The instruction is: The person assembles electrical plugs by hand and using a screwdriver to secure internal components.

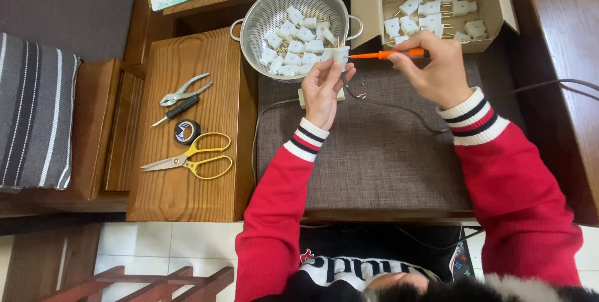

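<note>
Now my left hand (322, 93) pinches a white plug (340, 56), light, rigid, slippery plastic; grip its body. My right hand (437, 71) clasps the orange screwdriver (387, 54), tip touching it.

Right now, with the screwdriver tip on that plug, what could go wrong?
1. The left hand pinches the white plug in mid-air while the right hand drives the orange screwdriver toward it; a slip could jab the fingers.
2. The dark cord trails loosely across the grey mat; a tug might pull the plug from the grip.
3. The work is close to the metal colander of plugs, which might be knocked.
</note>
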